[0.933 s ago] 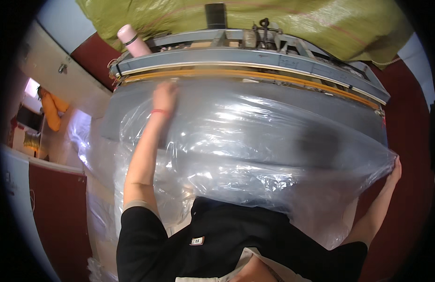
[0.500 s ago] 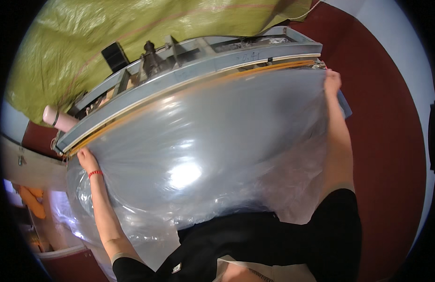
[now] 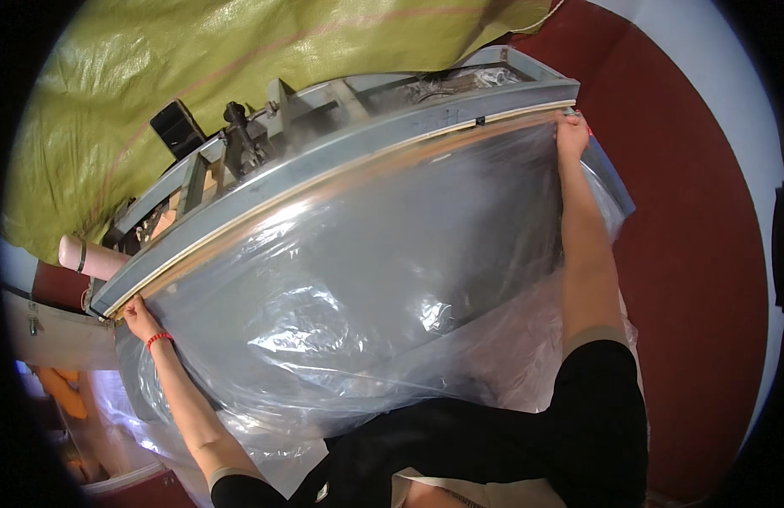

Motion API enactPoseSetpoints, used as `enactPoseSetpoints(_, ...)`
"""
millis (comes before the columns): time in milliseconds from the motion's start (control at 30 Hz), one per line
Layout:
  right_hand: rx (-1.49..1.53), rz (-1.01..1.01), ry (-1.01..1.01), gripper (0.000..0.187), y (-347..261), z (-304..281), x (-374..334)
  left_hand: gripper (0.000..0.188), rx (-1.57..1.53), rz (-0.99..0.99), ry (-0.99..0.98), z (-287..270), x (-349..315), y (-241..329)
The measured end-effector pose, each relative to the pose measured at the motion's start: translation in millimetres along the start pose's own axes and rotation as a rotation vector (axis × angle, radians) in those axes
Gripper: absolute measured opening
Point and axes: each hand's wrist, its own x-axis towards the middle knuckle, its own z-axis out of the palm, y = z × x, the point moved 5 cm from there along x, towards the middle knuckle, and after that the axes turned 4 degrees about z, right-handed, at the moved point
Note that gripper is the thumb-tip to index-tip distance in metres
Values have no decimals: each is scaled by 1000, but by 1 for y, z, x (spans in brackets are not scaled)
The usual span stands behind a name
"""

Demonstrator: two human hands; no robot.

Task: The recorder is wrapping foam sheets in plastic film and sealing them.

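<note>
A wide clear plastic sheet [image 3: 392, 254] stretches between my two hands over a grey tabletop. My left hand [image 3: 140, 318], with a red bracelet at the wrist, is closed on the sheet's left end, close to the left end of the long metal frame [image 3: 341, 161]. At the frame's right end, my right hand [image 3: 571, 135] pinches the sheet's other corner. The sheet's far edge runs along the orange-tan strip [image 3: 324, 182] at the front of the frame. Towards my body the plastic is loose and crumpled.
A black phone [image 3: 178, 129] leans behind the frame, beside a dark metal mechanism [image 3: 241, 135]. A pink bottle [image 3: 91, 257] lies at the frame's left end. Beyond hangs a yellow-green woven tarp [image 3: 324, 42]. Red floor [image 3: 697, 254] lies to the right.
My right hand has moved left and slightly inward; my left hand has shifted down and left. The sheet now lies against the frame's front strip, with more creases showing across it.
</note>
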Motion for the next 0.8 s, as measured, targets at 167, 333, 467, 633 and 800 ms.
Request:
enactPoseSetpoints(167,186,104,22,15,-28,-27,-1,6,-57,-199,116,24,-12,25)
enactPoseSetpoints(333,204,89,-105,15,-26,-24,-2,7,-76,-202,109,16,-11,23)
enactPoseSetpoints(467,176,65,-284,23,-63,-31,-28,6,-71,-188,-40,21,-27,56)
enactPoseSetpoints(633,107,52,-63,24,-82,-98,-34,4,35,-37,-366,6,-66,135)
enactPoseSetpoints(800,-449,-525,412,29,-129,-161,-38,5,-95,26,-537,27,-123,235)
